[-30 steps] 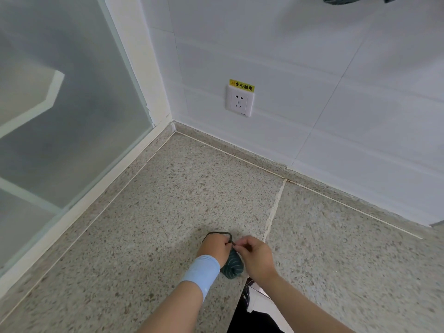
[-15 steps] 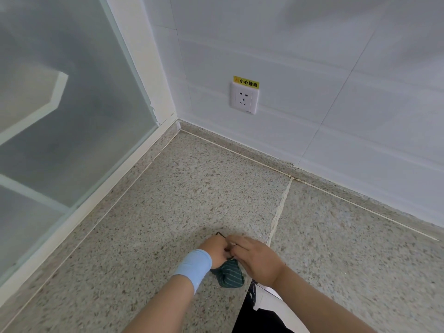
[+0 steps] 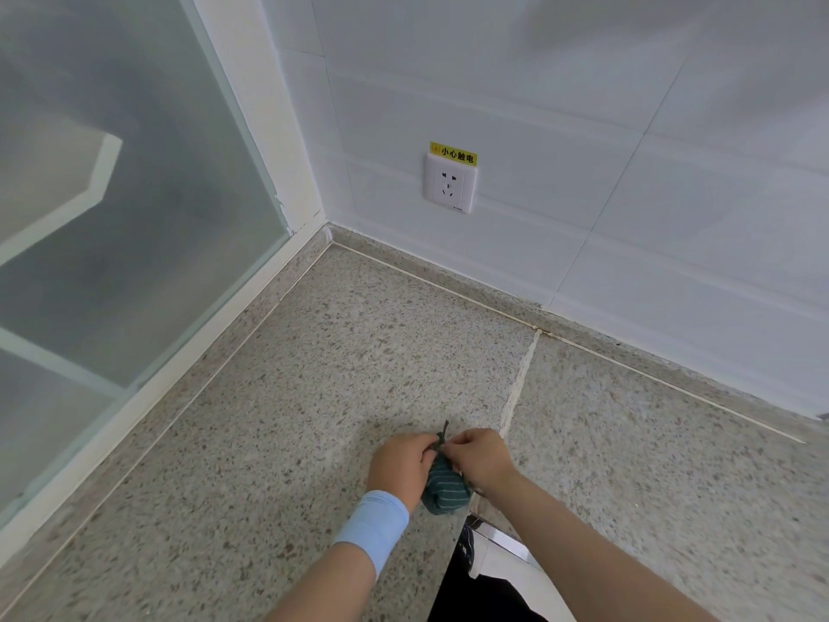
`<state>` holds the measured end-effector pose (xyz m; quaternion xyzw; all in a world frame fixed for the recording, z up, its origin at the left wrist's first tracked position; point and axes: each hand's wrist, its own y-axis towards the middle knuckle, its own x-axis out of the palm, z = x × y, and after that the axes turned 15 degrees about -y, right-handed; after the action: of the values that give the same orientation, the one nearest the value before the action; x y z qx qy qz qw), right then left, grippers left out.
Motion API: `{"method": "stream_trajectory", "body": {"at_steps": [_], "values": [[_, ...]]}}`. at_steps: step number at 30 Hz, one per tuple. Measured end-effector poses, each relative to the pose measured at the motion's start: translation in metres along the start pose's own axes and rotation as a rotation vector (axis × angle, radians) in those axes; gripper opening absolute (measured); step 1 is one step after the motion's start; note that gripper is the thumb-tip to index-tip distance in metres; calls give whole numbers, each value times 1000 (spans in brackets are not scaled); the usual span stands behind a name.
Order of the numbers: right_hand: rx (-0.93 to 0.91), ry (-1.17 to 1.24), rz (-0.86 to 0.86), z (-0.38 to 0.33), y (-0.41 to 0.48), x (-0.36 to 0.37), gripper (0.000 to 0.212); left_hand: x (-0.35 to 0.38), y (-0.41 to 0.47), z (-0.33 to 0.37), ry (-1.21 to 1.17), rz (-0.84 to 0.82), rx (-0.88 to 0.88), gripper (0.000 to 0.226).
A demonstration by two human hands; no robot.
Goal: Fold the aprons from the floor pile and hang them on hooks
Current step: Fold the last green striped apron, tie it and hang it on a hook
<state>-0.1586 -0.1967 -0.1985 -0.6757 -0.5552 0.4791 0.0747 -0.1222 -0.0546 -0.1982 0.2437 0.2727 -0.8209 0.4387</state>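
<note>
Above the floor [image 3: 314,397], near the tile seam: both hands hold a small bundled apron [image 3: 446,489], dark green, striped. Left hand [image 3: 399,464] grips the bundle; right hand [image 3: 480,457] pinches its cord [image 3: 442,435] at top. Blue wristband [image 3: 372,529] on left wrist.

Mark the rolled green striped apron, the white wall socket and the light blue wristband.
Rolled green striped apron [image 3: 446,490]: head view, cloth's striped lower part.
White wall socket [image 3: 450,184]: head view, faceplate centre.
Light blue wristband [image 3: 372,529]: head view, band's middle.
</note>
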Motion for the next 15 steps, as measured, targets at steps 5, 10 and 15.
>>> {"method": "stream_trajectory", "body": {"at_steps": [5, 10, 15], "values": [[-154, -166, 14, 5, -13, 0, 17, 3, -1, 0, -82, -16, -3, 29], [-213, -25, -114, 20, -12, -7, 8, -5, 9, -4, -108, -234, -33, 26], [-382, -214, 131, 3, -7, -11, 7, -16, 22, 8, -228, -170, -130, 26]]}}
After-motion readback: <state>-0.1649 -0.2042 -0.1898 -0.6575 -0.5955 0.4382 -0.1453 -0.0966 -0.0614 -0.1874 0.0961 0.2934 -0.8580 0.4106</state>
